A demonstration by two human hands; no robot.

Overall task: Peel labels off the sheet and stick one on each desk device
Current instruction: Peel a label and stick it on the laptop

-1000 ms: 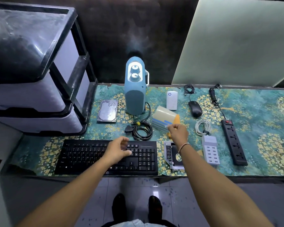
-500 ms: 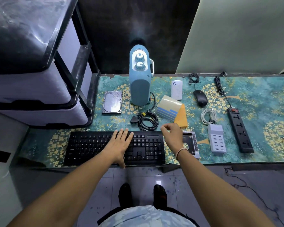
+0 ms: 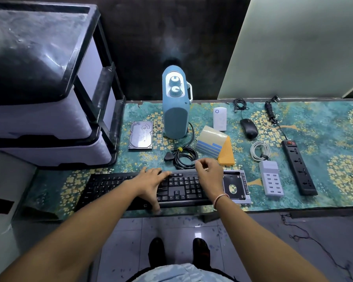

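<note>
While the right hand (image 3: 209, 171) hovers over the keyboard (image 3: 143, 188) top edge, its grip looks pinched on a small pale label (image 3: 196, 162); too small to be sure. The left hand (image 3: 151, 180) lies flat on the keys, fingers spread, steadying the board.

Risks, as judged: the label could fold onto itself or stick to a fingertip before it lands; a skewed press would wrinkle it; placed over keys rather than the plain top strip, it would lift.

The label sheet (image 3: 211, 142) lies behind the hands on an orange folder (image 3: 226, 153), between the blue heater (image 3: 174, 110) and the mouse (image 3: 248, 128).

Room: the coiled black cable (image 3: 184, 158) sits just behind the keyboard, crowding the far edge. A drive caddy (image 3: 235, 186) touches the keyboard's right end. The bench (image 3: 324, 127) front edge runs close under the wrists. Open mat lies far right, past the power strip (image 3: 299, 167).
</note>
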